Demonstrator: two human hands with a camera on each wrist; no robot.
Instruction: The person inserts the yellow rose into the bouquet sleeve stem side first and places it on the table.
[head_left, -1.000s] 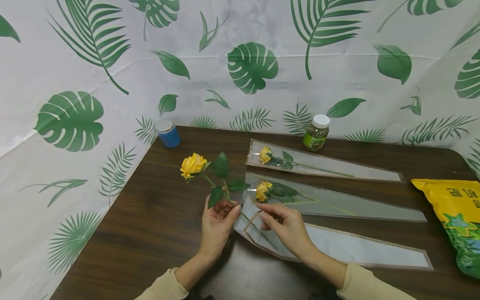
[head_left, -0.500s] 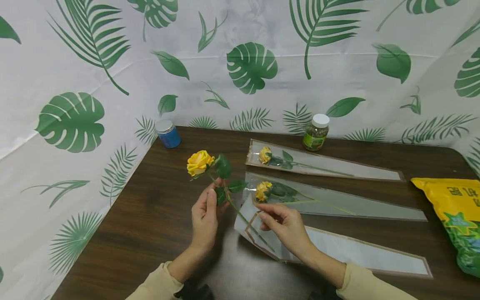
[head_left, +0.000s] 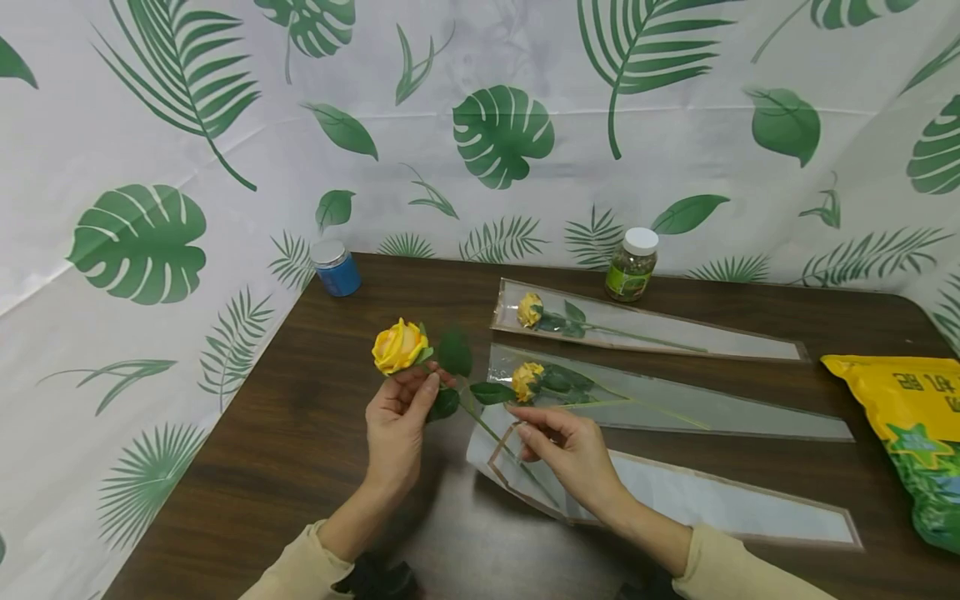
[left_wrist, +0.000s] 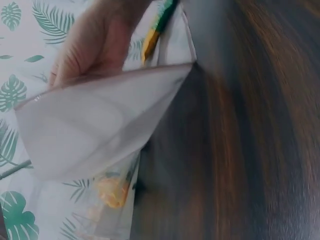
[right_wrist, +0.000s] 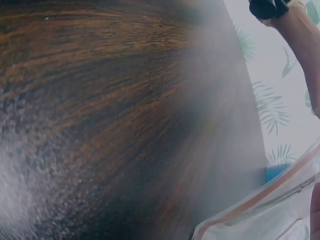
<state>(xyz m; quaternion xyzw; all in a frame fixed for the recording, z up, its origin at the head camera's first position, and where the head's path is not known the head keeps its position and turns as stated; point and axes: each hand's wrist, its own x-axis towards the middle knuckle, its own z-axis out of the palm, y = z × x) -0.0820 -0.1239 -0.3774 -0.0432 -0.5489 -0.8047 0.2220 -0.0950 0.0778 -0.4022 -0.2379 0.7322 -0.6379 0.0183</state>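
My left hand (head_left: 396, 417) pinches a yellow rose (head_left: 400, 346) just below its bloom, thumb and fingers among the green leaves. The rose's stem (head_left: 487, 427) slants down to the right, and its lower end lies inside a clear, brown-edged flower sleeve (head_left: 738, 493). At the sleeve's wide mouth, my right hand (head_left: 573, 458) pinches the upper edge between thumb and fingers and lifts it. In the left wrist view the raised sleeve mouth (left_wrist: 95, 125) hangs below the right hand's fingers. The right wrist view catches the sleeve's brown-edged corner (right_wrist: 240, 212).
Behind the hands lie two more sleeves, a far one (head_left: 660, 333) and a nearer one (head_left: 720, 406), each with a yellow rose. A blue jar (head_left: 339, 271) and a white-lidded jar (head_left: 632, 271) stand along the back. A yellow-green bag (head_left: 911, 433) lies at right.
My left hand has shifted its hold from the stem up to just under the bloom, moving left. The rose has turned slightly. My right hand stays at the sleeve's mouth.
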